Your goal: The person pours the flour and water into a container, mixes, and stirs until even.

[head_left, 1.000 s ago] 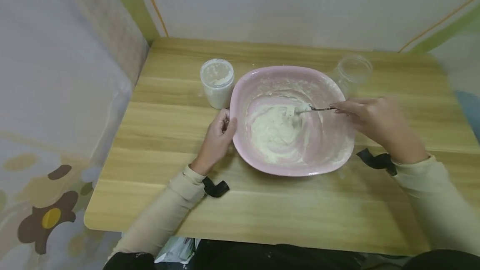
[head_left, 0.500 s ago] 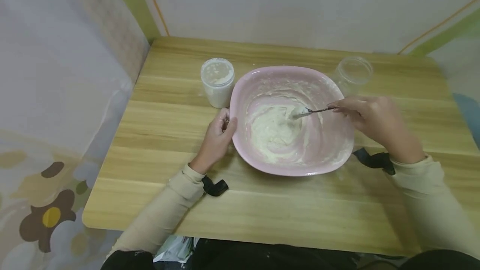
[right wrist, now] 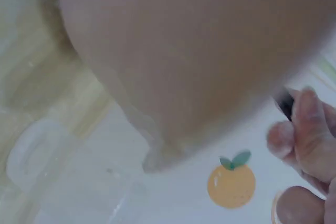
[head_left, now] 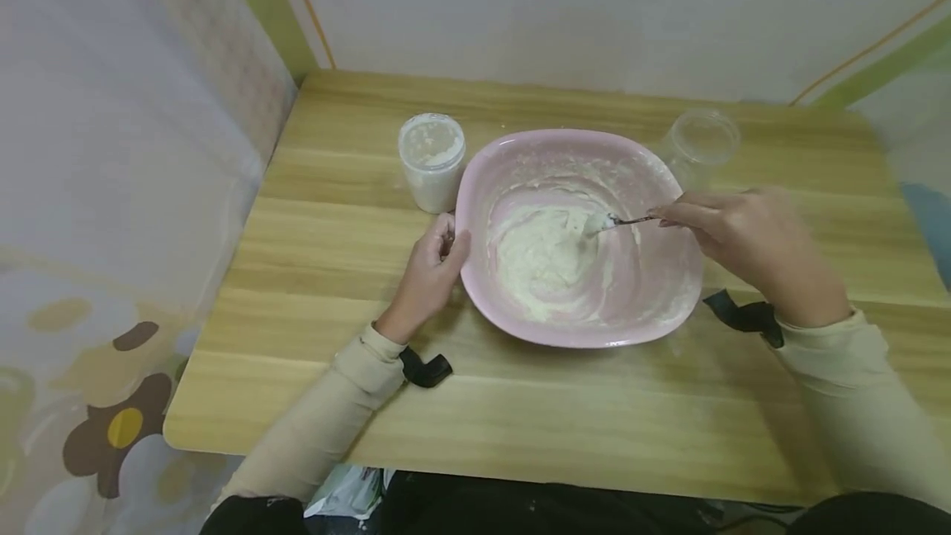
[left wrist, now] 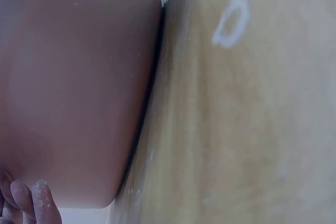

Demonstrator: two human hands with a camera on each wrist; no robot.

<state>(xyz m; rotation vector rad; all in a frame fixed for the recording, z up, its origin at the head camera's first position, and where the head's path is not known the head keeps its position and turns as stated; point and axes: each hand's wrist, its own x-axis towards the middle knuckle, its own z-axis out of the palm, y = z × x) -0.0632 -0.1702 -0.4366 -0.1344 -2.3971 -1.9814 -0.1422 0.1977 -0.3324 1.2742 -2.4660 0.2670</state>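
Observation:
A pink plastic basin stands on the wooden table, with thick pale batter pooled toward its left side and smeared up the walls. My left hand grips the basin's left rim, thumb on the edge and fingers beneath. In the left wrist view its floury fingers touch the outer wall. Over the right rim, my right hand pinches the thin dark handle of a spoon. The spoon's head is coated in batter and its exact shape is hidden. The right wrist view shows the pinching fingers beyond the basin.
A clear jar of white powder stands close behind the basin's left side. Behind its right side is a transparent jar. The wooden table meets a patterned wall covering at the back. Black straps hang from both wrists.
The spoon's head shifts slightly within the batter, with small movements of my right hand. My left hand and the basin stay in place.

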